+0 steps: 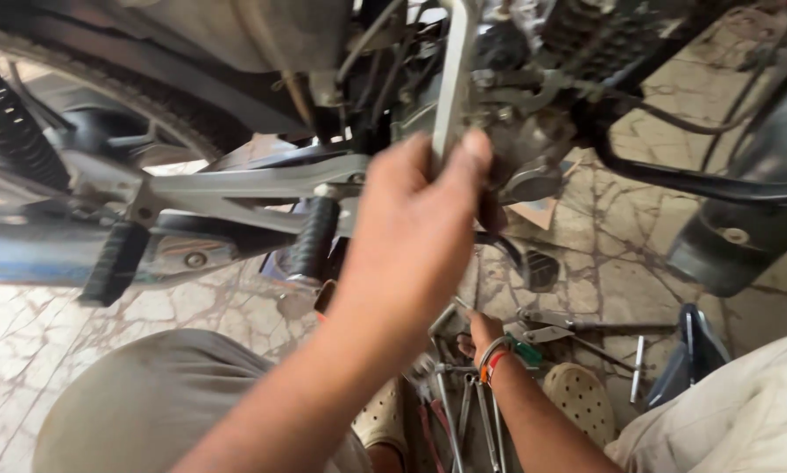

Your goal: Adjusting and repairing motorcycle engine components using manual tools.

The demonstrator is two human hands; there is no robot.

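My left hand (411, 236) is raised in front of a motorcycle's engine (533, 149), its fingers and thumb closed round an upright silver metal lever (453, 79); the hand is blurred. Lower down, my right hand (483, 335), with coloured bands on the wrist, reaches among metal tools (463, 412) lying on the floor between my knees. Its fingers are mostly hidden, so I cannot tell whether it holds one. A black rubber footpeg (313, 238) sticks out just left of my left hand.
The rear tyre (148, 105), a coil spring (8, 123) and a second footpeg (113, 263) fill the left. A black mudguard (744, 236) hangs at the right. Pliers (551, 328), a sandal (579, 398) and a blue object (693, 350) lie on cracked stone flooring.
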